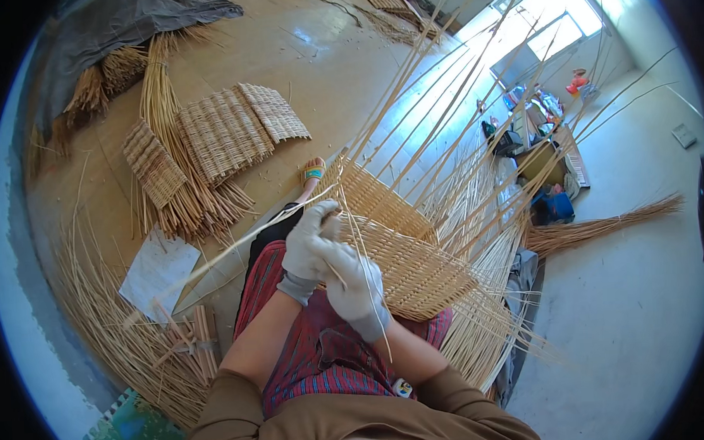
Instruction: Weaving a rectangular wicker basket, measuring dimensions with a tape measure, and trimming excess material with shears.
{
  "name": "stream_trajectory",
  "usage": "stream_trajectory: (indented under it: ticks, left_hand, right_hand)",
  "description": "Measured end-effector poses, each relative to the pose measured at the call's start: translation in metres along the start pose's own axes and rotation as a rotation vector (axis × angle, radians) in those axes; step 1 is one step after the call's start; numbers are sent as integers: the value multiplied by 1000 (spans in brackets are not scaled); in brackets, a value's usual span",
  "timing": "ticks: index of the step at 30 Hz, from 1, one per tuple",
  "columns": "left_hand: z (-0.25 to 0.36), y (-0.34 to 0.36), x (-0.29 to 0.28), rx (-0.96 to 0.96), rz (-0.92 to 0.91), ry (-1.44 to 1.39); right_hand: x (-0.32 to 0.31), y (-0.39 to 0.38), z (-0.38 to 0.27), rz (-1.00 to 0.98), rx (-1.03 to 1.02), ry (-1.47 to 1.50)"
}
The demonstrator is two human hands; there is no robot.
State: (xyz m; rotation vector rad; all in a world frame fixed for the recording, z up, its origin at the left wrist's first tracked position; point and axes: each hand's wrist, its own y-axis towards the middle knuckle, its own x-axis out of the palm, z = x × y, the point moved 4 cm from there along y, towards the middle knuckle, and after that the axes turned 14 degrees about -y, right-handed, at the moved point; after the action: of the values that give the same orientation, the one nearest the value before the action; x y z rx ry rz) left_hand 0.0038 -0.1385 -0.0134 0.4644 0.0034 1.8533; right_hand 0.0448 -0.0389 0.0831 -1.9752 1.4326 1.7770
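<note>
A woven wicker basket (416, 276) lies tilted across my lap, with long uncut rods standing up and out from its far and right sides. Both my hands wear pale work gloves with grey cuffs and meet at the basket's left corner. My left hand (303, 249) is closed, its fingers curled near the corner by a thin willow strand. Just below and right of it, my right hand (356, 291) is closed too, with slender strands running across it. A pale willow strand (244, 238) sticks out from the corner toward the lower left. The fingertips are partly hidden.
Woven wicker panels (225, 131) lie on a bundle of rods at the left. Loose rods (99, 291) spread along the left wall beside a white sheet (160, 272). Another rod bundle (608, 225) and a cluttered low shelf (571, 166) are at the right. Tall rods fan out ahead.
</note>
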Motion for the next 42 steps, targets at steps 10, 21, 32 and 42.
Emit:
stream_trajectory:
  ticks: [10,21,32,42]
  left_hand:
    - [-33,84,-3,-293,-192,-215]
    - [-10,44,7,69,99,-190]
    - [13,-13,82,246,-366,1023]
    - [-11,-22,55,197,-205,230]
  right_hand:
    - [-17,91,99,275,50,-141]
    - [7,-54,146,303,876,386]
    - [-34,0,141,378,558,-314]
    - [-28,17,52,294,193,-94]
